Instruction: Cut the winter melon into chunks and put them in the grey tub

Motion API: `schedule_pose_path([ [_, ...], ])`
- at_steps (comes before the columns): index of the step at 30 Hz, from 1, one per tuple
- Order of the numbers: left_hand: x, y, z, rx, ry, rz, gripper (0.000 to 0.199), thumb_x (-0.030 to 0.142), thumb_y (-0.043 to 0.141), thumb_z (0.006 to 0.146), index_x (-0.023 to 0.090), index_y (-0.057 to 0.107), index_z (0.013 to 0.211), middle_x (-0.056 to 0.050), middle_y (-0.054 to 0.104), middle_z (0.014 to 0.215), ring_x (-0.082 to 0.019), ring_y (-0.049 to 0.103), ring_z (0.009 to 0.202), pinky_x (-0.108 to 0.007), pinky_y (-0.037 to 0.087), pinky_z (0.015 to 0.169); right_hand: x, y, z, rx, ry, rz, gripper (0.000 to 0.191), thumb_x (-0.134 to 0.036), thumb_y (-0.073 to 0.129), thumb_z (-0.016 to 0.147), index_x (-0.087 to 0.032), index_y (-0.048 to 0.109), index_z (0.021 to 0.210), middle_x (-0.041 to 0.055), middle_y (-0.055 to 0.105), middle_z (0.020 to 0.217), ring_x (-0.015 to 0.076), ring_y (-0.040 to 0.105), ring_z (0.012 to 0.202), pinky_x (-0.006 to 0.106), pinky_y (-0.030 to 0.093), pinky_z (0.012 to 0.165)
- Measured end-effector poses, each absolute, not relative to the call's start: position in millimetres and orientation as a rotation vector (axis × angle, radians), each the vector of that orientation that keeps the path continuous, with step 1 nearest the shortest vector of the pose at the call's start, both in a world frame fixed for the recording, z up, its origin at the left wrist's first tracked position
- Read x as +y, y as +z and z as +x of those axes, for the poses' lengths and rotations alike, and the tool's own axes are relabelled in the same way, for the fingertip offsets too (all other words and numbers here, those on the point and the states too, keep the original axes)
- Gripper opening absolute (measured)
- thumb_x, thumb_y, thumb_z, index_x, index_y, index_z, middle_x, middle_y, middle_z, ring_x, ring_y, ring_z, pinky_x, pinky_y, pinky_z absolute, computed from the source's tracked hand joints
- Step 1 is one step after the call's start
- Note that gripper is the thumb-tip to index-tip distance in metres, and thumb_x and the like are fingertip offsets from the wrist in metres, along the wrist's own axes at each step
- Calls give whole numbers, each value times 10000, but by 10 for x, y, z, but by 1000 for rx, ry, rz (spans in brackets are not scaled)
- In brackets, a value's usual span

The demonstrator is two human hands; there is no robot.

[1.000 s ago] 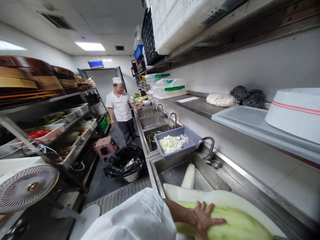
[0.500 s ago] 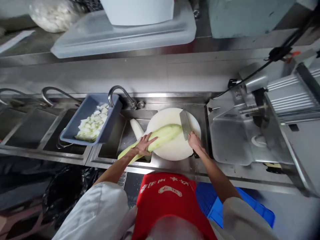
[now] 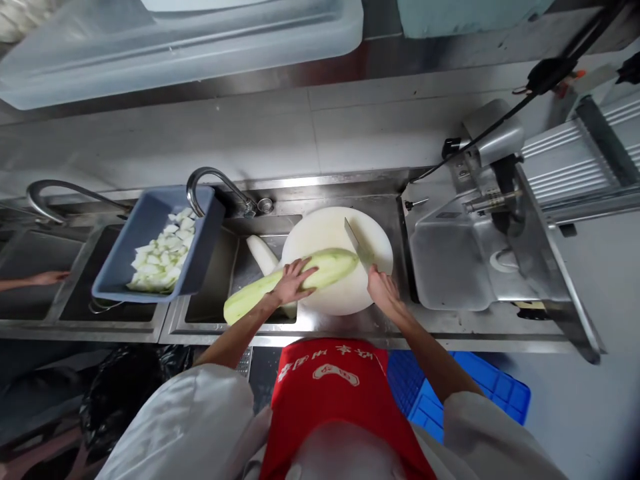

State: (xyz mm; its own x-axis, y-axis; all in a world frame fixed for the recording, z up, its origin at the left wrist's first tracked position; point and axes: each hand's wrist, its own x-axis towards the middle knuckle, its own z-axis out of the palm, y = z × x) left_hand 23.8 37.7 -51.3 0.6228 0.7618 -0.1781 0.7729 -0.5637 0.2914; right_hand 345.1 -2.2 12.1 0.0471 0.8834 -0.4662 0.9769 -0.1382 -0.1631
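A long, pale green peeled gourd (image 3: 333, 265) lies slantwise, its right part on the round white cutting board (image 3: 345, 303) and its left end over the sink. My left hand (image 3: 293, 283) grips it from above with fingers spread across its middle. In my right hand (image 3: 384, 290) is a cleaver (image 3: 358, 241), fingers wrapped round the handle. The blade stands over the board, just beyond the gourd's right end; whether it touches the gourd I cannot tell. Another white, peeled piece (image 3: 262, 255) leans in the sink behind the gourd.
A blue-grey tub (image 3: 113, 270) of cut pale chunks (image 3: 165, 253) stands left, below a curved faucet (image 3: 215, 175). Another person's hand (image 3: 53, 278) reaches in at far left. A metal slicing machine (image 3: 500, 213) stands right. A shelf with a plastic lid (image 3: 225, 60) overhangs the back.
The cleaver's blade has turned, now slanting more and appearing narrower. My left hand stays on the gourd. Another person's hand has come into view at far left. The whole view has shifted slightly.
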Motion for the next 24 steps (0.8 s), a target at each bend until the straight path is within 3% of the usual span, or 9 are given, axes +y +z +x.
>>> schedule_pose_path([
  [5,696,-513,1082,1179,12,2626,523,505,342,1058,297,510,1508,-88,459,1521,-330,381,1306,-523,307,1111,6,158,3375,1907,-726,2080,415,-26,345,997,-58,514,1374,223,750,1044,302,736,1058,334,522,868],
  [11,894,-485,1324,1065,-52,2709,482,466,353,1046,324,573,1450,-86,500,1432,-314,430,1179,-489,348,1025,113,92,3305,1873,-784,2046,396,-25,331,992,-58,533,1331,227,744,1090,290,724,1081,326,510,886],
  [24,954,-583,1480,1083,-15,2733,470,460,385,1030,325,579,1436,-114,532,1315,-342,448,1124,-496,347,946,253,81,3170,1873,-765,2048,407,-39,311,996,-80,513,1347,217,733,1128,285,699,1121,328,476,937],
])
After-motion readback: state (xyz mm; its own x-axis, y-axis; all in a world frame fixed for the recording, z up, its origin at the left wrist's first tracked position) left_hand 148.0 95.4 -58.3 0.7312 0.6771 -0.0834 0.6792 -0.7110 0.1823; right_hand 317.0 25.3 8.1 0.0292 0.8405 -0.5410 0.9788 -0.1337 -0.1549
